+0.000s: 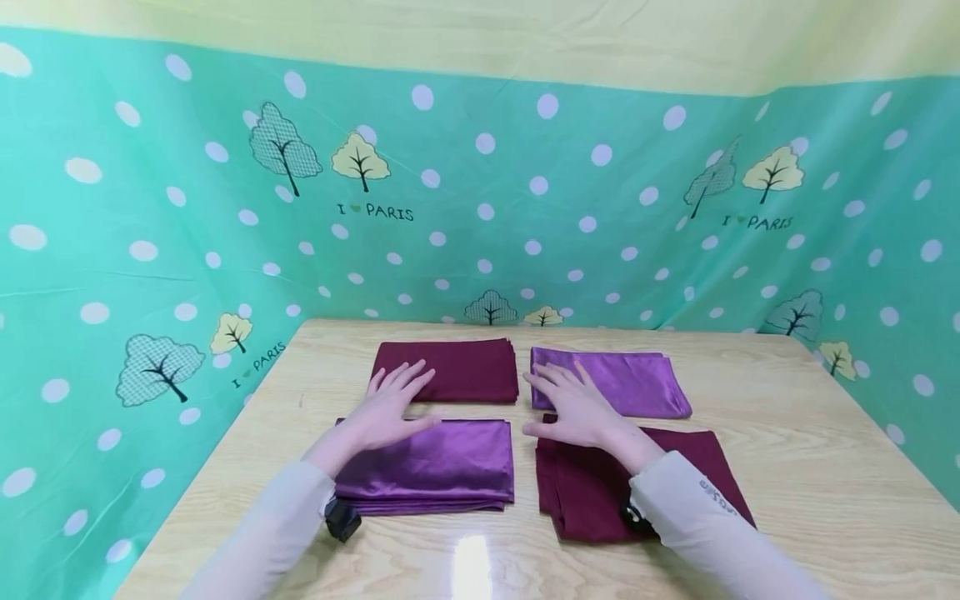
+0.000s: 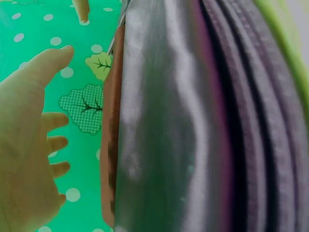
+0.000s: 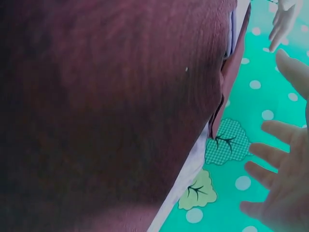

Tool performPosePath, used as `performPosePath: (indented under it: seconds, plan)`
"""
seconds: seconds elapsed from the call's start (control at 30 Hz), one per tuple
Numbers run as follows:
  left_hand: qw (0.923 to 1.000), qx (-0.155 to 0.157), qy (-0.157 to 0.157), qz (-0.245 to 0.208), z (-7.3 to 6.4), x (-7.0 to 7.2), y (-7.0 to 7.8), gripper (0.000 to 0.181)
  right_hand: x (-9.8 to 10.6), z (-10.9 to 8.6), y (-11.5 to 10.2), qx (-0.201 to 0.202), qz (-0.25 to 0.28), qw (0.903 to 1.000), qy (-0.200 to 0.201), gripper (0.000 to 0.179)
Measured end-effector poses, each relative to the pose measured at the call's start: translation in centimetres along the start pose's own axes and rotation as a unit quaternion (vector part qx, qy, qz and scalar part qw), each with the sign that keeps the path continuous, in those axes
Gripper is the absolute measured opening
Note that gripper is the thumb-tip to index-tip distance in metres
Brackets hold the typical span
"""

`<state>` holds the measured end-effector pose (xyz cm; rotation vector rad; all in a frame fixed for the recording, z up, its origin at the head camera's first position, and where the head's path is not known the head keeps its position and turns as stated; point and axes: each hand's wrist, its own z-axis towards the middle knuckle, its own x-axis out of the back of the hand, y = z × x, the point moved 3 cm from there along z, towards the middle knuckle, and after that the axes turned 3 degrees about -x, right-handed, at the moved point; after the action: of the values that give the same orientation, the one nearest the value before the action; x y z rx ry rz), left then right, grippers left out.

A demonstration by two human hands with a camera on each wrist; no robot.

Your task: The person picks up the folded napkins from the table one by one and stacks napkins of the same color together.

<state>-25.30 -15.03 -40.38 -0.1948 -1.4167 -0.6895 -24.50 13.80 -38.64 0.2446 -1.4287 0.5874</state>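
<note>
Four neatly stacked positions hold folded cloths. A shiny purple cloth (image 1: 457, 471) lies front left, and a maroon cloth (image 1: 468, 371) lies behind it. At back right is another shiny purple cloth (image 1: 641, 383); a looser-folded maroon cloth (image 1: 693, 467) sits in front of it. My left hand (image 1: 386, 412), fingers spread, is above the left pair, overlapping both in the head view. With fingers also spread, my right hand (image 1: 581, 412) extends over the right pair. Neither hand grips anything. The left wrist view shows the front purple cloth's layered edges (image 2: 260, 121) up close.
The cloths lie on a light wood-grain table (image 1: 787, 400). Behind and beside it hangs a green dotted curtain (image 1: 510, 167) with printed trees. A small black device (image 1: 342, 521) is strapped at the left wrist; another black one (image 1: 636, 518) shows under the right wrist.
</note>
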Motion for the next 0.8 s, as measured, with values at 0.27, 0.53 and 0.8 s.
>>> performPosePath:
  seconds: [0.27, 0.53, 0.8]
  plan:
    - [0.9994, -0.01, -0.006, -0.032, -1.4, -1.0, -0.3, 0.07, -1.2, -0.2, -1.2, 0.011, 0.043, 0.9984, -0.036, 0.07]
    - [0.999, -0.004, -0.022, -0.038, -2.4, -1.2, -0.7, 0.068, -1.6, 0.3, -2.1, 0.012, 0.053, 0.9974, -0.047, 0.062]
    - [0.9996, -0.012, -0.012, -0.023, -3.0, -1.0, -1.4, 0.059, -2.2, 0.8, -3.3, 0.009, 0.071, 0.9935, -0.089, 0.06]
